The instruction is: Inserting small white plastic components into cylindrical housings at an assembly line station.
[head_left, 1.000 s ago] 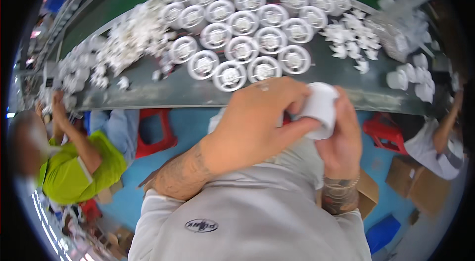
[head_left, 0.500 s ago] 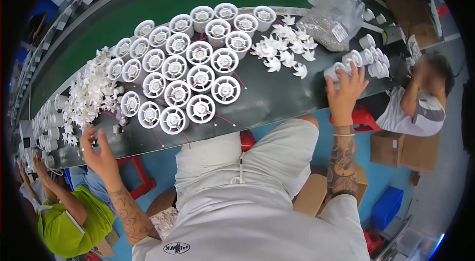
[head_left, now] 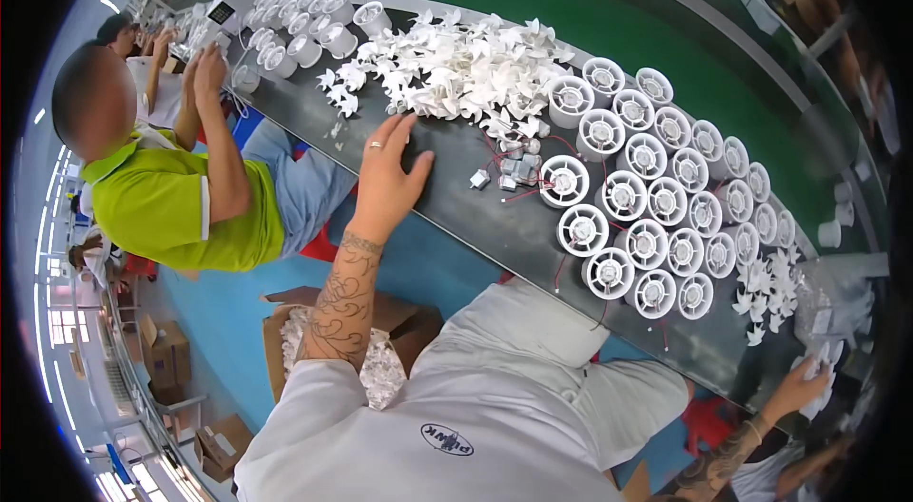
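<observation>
the left hand (head_left: 388,181) lies flat and released on the dark counter (head_left: 456,207), fingers spread toward a heap of small white fan blades (head_left: 456,69) just beyond the fingertips; it grasps nothing. a ring shows on one finger, and the tattooed forearm runs down to a white sleeve. the right hand is out of view, so its state cannot be told. to the right of the heap, round white fan housings (head_left: 656,188) stand in close rows with thin red wires trailing from some, and a few small grey motors (head_left: 514,169) sit between the hand and the nearest housing. a green belt (head_left: 609,17) runs along the far side of the counter. at the left, a person in a green shirt (head_left: 162,207) works at the same counter.
</observation>
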`<act>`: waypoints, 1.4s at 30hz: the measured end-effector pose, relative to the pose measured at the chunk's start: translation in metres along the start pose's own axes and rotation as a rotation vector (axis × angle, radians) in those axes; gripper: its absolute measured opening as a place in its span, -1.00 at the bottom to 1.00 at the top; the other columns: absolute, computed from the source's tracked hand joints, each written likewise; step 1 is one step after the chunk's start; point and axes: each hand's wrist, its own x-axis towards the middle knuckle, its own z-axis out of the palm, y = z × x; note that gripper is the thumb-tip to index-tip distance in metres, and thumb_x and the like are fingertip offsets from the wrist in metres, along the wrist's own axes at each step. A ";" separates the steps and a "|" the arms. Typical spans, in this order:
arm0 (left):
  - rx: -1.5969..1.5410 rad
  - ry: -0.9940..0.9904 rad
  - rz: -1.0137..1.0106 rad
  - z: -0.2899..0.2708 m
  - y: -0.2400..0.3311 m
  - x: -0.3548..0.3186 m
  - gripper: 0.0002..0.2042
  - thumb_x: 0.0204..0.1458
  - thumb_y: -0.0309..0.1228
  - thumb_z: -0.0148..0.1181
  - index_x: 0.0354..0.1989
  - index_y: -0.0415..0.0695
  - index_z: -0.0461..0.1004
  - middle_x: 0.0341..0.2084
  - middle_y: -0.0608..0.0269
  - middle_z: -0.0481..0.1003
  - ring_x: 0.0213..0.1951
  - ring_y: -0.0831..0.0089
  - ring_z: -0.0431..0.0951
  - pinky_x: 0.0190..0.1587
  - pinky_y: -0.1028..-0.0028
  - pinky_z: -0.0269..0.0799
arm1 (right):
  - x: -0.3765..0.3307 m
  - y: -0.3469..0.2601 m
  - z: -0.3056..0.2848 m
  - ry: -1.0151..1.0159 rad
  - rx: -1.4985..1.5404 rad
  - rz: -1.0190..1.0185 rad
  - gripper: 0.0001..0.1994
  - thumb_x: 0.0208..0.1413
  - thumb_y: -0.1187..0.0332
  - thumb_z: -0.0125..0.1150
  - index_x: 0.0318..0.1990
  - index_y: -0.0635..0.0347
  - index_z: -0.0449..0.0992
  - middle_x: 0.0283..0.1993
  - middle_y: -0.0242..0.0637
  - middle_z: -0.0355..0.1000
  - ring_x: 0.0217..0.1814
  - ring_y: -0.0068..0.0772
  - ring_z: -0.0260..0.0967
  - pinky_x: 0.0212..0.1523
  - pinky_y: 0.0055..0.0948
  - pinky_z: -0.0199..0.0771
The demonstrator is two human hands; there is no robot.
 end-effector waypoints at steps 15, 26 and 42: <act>-0.658 0.149 -0.430 -0.006 -0.080 -0.009 -0.80 0.16 -0.48 0.15 -0.07 -0.25 0.44 -0.16 0.27 0.52 -0.15 0.55 0.51 -0.08 0.57 0.43 | 0.168 -0.188 0.138 -0.488 0.183 -0.028 -0.68 -0.02 0.37 0.19 -0.11 0.35 0.50 -0.13 0.13 0.47 -0.04 0.15 0.41 -0.06 -0.06 0.44; -0.667 0.199 -0.500 -0.012 -0.050 -0.007 -0.79 0.15 -0.43 0.17 -0.11 -0.28 0.49 -0.26 0.29 0.54 -0.24 0.62 0.49 -0.12 0.62 0.38 | 0.175 -0.182 0.156 -0.253 0.290 0.099 -0.62 -0.07 0.21 0.32 -0.16 0.31 0.55 -0.27 -0.01 0.53 -0.19 0.01 0.50 -0.11 -0.20 0.47; -0.948 -0.393 0.742 0.014 0.304 0.007 -0.76 -0.24 -0.59 0.30 -0.30 -0.19 0.57 -0.02 0.05 0.46 0.03 0.00 0.45 0.02 0.16 0.41 | 0.027 -0.306 -0.172 -0.616 2.246 1.070 -0.61 0.32 0.11 -0.13 0.02 0.28 0.35 -0.04 -0.11 0.43 -0.08 -0.26 0.45 -0.08 -0.30 0.50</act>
